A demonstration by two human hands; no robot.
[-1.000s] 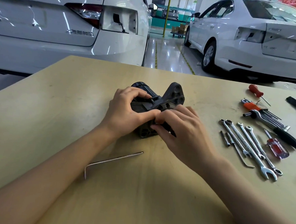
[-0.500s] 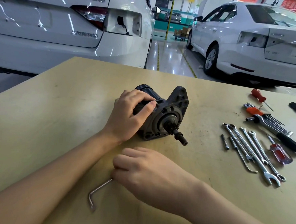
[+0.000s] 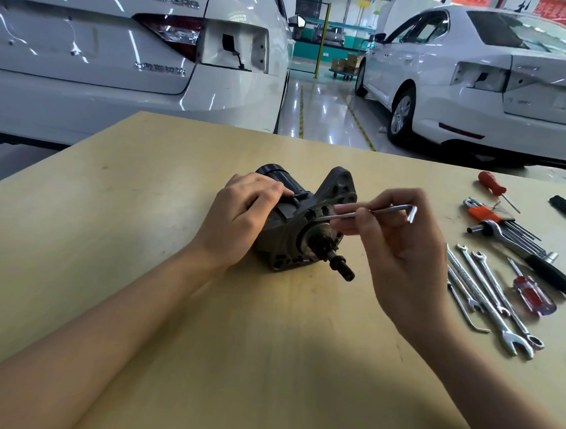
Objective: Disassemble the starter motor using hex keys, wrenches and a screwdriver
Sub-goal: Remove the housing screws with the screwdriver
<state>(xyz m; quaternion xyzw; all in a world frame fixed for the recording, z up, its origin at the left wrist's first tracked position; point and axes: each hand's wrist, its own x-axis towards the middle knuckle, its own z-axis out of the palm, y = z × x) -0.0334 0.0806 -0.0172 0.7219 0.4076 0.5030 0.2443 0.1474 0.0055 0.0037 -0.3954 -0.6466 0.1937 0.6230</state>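
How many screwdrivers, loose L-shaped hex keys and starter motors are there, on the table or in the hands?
Screwdrivers: 2
Loose L-shaped hex keys: 2
Starter motor: 1
Total: 5

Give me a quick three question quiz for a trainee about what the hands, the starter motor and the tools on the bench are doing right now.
1. True or false: the left hand rests on the starter motor.
2. Which tool does the right hand hold: (a) hex key, (b) combination wrench, (c) red screwdriver?
3. Fill in: the wrenches lie on the table to the person's ____.

Key:
1. True.
2. (a), the L-shaped hex key, its long end pointing at the motor's flange.
3. Right.
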